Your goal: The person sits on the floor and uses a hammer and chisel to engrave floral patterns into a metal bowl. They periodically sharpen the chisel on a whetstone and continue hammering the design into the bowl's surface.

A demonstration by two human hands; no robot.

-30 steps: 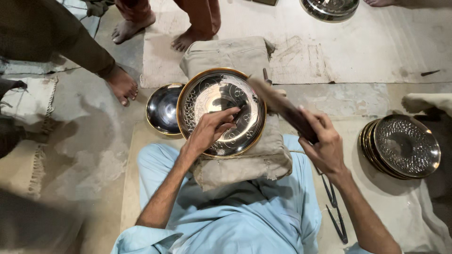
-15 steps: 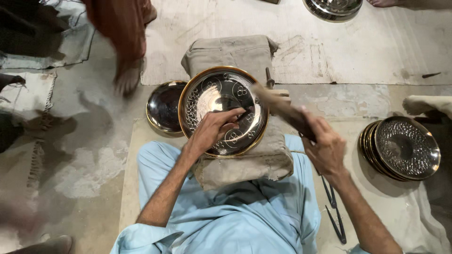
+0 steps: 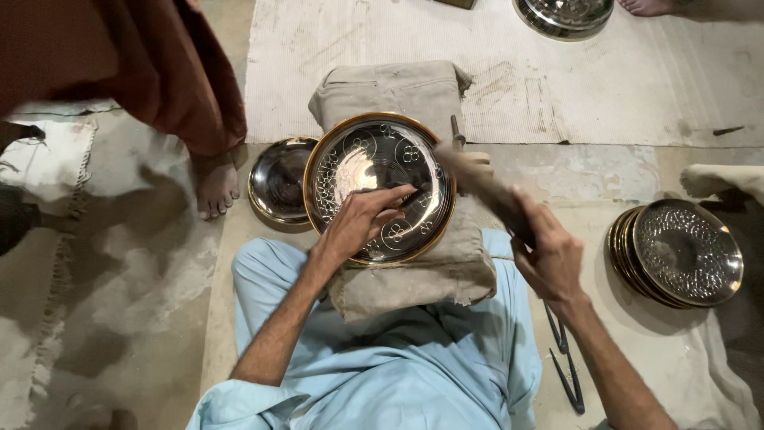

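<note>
The left hand (image 3: 362, 223) is pinching a thin punch on the engraved plate (image 3: 380, 188) while the right hand (image 3: 549, 255) is gripping a hammer (image 3: 477, 185).

Plates: one engraved plate (image 3: 380, 188), one plain plate (image 3: 280, 181), two stacks (image 3: 686, 252).

Floor-level metalcraft workshop: I sit on bare concrete floor (image 3: 119, 318), engraved metal plates stacked (image 3: 676, 251) beside me, padded cloth block (image 3: 414, 271) as workbench, tongs (image 3: 567, 366) lying nearby
</note>
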